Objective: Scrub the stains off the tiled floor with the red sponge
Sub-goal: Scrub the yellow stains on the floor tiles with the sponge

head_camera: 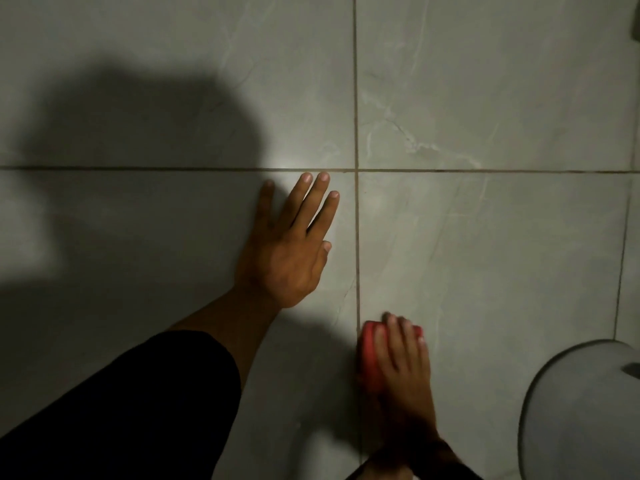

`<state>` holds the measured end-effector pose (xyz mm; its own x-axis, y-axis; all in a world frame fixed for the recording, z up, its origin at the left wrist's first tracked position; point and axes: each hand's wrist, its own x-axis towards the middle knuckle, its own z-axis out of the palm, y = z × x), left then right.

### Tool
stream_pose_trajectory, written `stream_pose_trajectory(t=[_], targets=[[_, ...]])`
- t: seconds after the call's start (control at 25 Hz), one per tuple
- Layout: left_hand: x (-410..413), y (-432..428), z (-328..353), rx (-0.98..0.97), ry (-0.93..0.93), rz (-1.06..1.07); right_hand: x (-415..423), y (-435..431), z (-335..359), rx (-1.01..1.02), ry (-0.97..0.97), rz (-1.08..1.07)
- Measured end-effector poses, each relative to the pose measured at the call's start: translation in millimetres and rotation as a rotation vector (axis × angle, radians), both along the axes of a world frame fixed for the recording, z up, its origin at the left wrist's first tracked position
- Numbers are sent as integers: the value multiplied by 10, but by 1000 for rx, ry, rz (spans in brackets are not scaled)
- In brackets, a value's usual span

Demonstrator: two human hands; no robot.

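A red sponge [370,351] lies on the grey tiled floor [485,254], just right of a vertical grout line. My right hand [403,362] presses down on top of it, fingers curled over its far edge, so most of the sponge is hidden. My left hand [289,251] rests flat on the neighbouring tile to the left, fingers spread and holding nothing, fingertips close to the horizontal grout line. Pale streaks mark the far right tile [408,140]; I cannot tell whether they are stains or veining.
A round grey-white object [575,414], possibly a lid or basin, sits on the floor at the lower right, close to my right arm. A large shadow [138,140] of me darkens the left tiles. A dark item [634,27] shows at the top right corner.
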<state>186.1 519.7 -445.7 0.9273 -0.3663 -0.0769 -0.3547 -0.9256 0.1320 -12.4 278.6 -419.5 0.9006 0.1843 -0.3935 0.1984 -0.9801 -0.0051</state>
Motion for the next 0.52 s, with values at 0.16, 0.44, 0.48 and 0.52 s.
stream_pose_trajectory(t=[0.16,0.44,0.48,0.52], targets=[[-1,-12,-33,42,-8,-5,676,-852,67,21,-82,-449],[24,-1,5,-19,64,-6,2584,-771,-82,183,-303,-848],[28,-2,46,-21,90,-6,2590,-640,-72,209,-276,-775],[39,6,113,-35,127,-10,2538,-482,-26,263,-229,-703]])
